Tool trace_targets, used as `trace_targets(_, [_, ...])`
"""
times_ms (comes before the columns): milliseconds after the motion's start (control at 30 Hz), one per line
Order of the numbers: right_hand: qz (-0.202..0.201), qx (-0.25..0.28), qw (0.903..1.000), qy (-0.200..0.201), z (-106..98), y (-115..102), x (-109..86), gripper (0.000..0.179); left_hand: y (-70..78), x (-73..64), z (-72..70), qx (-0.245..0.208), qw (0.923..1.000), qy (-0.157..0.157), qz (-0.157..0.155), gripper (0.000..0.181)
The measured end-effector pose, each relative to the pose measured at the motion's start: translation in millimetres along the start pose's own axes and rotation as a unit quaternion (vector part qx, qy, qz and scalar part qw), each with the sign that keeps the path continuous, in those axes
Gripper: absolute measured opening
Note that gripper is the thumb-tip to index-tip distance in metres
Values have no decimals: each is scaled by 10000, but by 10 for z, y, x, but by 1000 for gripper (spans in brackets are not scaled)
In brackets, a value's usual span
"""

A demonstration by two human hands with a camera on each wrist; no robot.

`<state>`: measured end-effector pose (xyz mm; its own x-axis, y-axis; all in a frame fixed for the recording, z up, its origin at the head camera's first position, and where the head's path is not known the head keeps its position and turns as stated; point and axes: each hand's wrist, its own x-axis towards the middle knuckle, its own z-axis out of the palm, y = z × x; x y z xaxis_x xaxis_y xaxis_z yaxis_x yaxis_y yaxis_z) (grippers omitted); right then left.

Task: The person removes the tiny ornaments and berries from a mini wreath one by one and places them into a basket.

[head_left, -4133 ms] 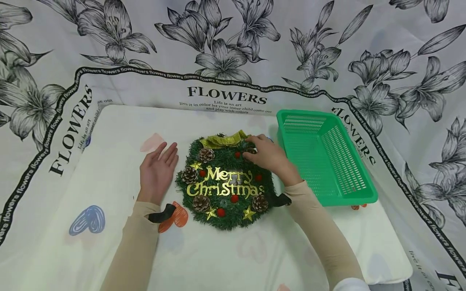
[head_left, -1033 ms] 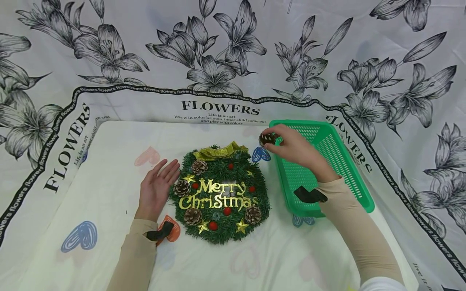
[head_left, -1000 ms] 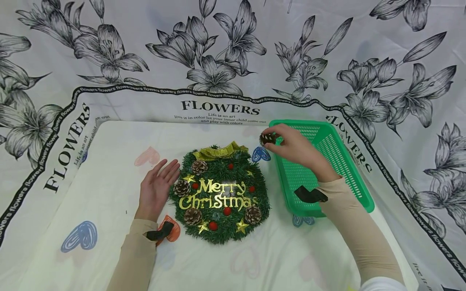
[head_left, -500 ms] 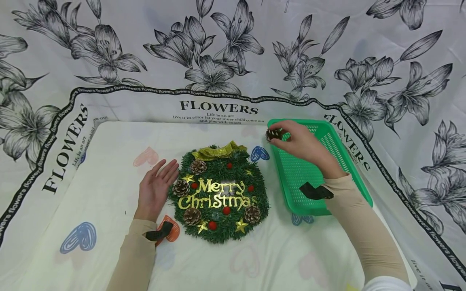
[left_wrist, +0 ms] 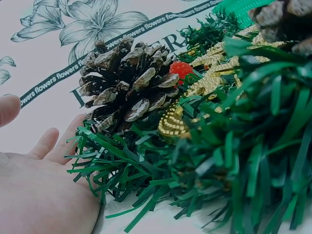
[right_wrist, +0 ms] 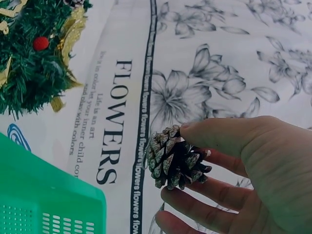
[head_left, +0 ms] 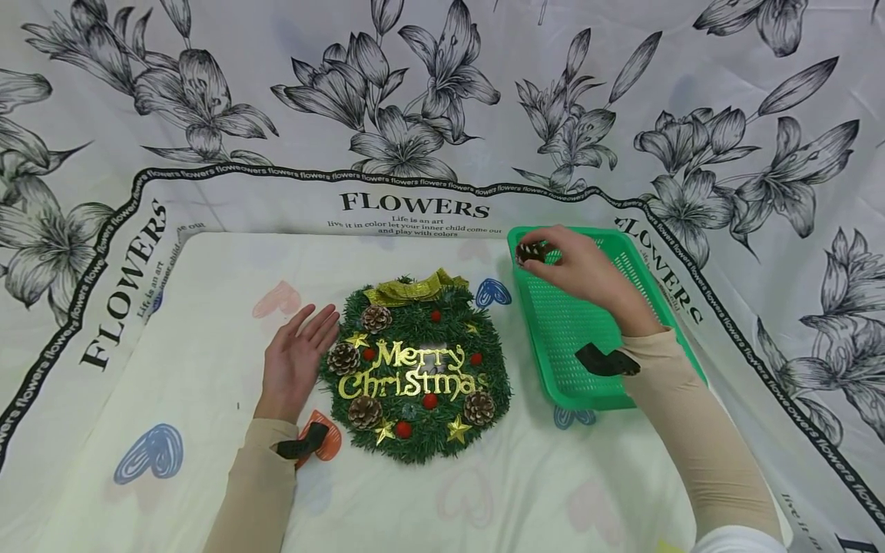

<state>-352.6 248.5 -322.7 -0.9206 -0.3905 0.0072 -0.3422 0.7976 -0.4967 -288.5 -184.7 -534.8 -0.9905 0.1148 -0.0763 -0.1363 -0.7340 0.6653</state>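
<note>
A brown pine cone [right_wrist: 176, 158] is pinched between the thumb and fingers of my right hand [head_left: 584, 269], over the far left corner of the green basket [head_left: 553, 392]. The Christmas wreath [head_left: 422, 330] lies flat on the table, with gold "Merry Christmas" lettering, a gold bow, red berries, gold stars and several pine cones. Beside its left edge my left hand [head_left: 293, 361] rests palm up with fingers straight. In the left wrist view that hand's fingers [left_wrist: 68, 146] reach against the green tinsel, below a wreath pine cone [left_wrist: 126, 87].
The white table cover [head_left: 387, 507] carries printed hearts. Behind it hangs a white cloth [head_left: 290, 207] with black flower drawings. The basket stands right of the wreath, with a gap of table between them.
My right hand took the pine cone from the wreath's upper right and moved it right, from beside the basket to over its far left corner. My left hand stays by the wreath.
</note>
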Motion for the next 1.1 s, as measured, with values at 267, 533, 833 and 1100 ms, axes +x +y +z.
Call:
trace_targets(267, [165,-86,9998,71,-63,51,-25,40,11,0,9,-67,10000,-25,12,63])
trace_targets(533, [290,-92,9995,68,-91,135,-29,41,16,-1,13,-149,9999,-41,10,62])
trace_targets(833, [487,-49,9988,28,-107,228,-37,42,7,-9,2,-141,9999,-44,15,62])
trace_targets(1100, [583,-9,9983,9,-101,312,-27,43,-3,-10,7,-27,10000,-11,-2,63])
